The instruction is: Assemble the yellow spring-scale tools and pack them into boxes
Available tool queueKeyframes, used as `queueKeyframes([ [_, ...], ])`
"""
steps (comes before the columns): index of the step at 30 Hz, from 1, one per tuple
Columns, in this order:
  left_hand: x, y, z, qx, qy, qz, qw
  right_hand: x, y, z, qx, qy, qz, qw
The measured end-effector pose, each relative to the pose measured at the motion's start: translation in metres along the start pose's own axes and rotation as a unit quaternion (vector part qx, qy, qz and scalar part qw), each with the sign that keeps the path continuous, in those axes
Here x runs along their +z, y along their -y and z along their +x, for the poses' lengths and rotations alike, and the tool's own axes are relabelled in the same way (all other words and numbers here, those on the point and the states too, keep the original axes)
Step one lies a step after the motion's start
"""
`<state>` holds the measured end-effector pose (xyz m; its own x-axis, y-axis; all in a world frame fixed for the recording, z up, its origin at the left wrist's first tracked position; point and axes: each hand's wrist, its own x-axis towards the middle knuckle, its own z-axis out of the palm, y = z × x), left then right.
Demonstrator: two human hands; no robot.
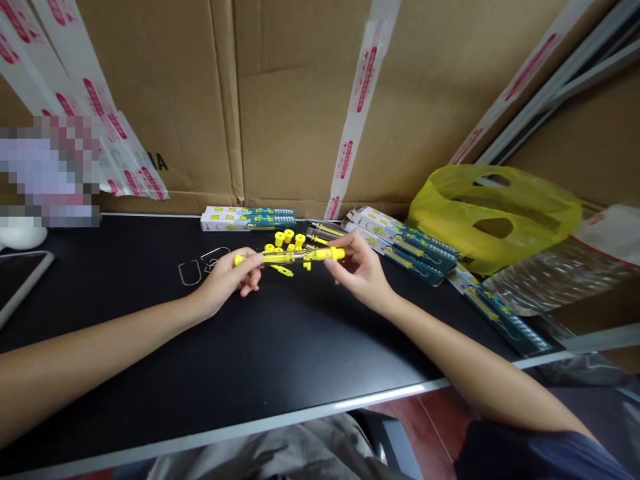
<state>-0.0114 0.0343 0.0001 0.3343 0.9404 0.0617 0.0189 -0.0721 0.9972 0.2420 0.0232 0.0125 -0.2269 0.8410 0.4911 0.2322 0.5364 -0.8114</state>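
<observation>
Table (pixel 280 373): black top, pale edging
Boxes (pixel 247 219): white-and-teal; some along back edge, others slanted at right
Yellow parts (pixel 279 239): small, loose, clustered mid-table
Clear tubes (pixel 327 230): near yellow parts
Wires (pixel 181 272): bent, left of yellow parts
Panel (pixel 17 277): dark, pale rim, far left, cut off

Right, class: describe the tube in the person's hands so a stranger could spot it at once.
Find the black table, then the left hand and right hand over it. Spanning them is a clear tube with yellow ends, nearly level. Unlike the small yellow parts lying beyond, this one is held up.
</observation>
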Motion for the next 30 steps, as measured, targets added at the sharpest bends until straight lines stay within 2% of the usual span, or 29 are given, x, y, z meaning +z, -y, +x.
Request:
queueKeyframes([
  [3, 0.001, 0.0, -0.002, 0.03, 0.09, 0.072, 0.993, -0.003, -0.006, 0.007, 0.027, -0.012, 0.068, 0.997],
  [5, 0.001, -0.002, -0.004, 0.035, 0.154, 0.099, 0.983, -0.003, -0.006, 0.009, 0.04, 0.008, 0.113, 0.993],
  [7, 0.001, -0.002, -0.006, 0.034, 0.188, 0.099, 0.977, -0.001, -0.004, 0.008, 0.048, 0.039, 0.14, 0.988],
  [10, 0.001, -0.001, -0.007, 0.024, 0.21, 0.074, 0.975, 0.003, -0.002, 0.006, 0.064, 0.08, 0.145, 0.984],
  [13, 0.002, 0.003, -0.006, 0.017, 0.192, 0.033, 0.981, 0.004, -0.005, 0.005, 0.06, 0.079, 0.122, 0.988],
  [17, 0.004, 0.005, -0.005, 0.03, 0.08, -0.08, 0.993, 0.003, -0.014, 0.005, 0.022, 0.047, 0.029, 0.998],
  [20, 0.006, 0.004, -0.005, 0.025, 0.032, -0.139, 0.989, 0.005, -0.017, 0.002, -0.01, 0.076, -0.065, 0.995],
  [26, 0.007, 0.002, -0.008, 0.027, 0.032, -0.126, 0.991, 0.013, -0.014, -0.005, -0.125, 0.168, -0.245, 0.947],
  [30, 0.005, 0.003, -0.009, 0.047, 0.063, -0.12, 0.99, 0.016, -0.013, -0.006, -0.134, 0.185, -0.269, 0.936],
])
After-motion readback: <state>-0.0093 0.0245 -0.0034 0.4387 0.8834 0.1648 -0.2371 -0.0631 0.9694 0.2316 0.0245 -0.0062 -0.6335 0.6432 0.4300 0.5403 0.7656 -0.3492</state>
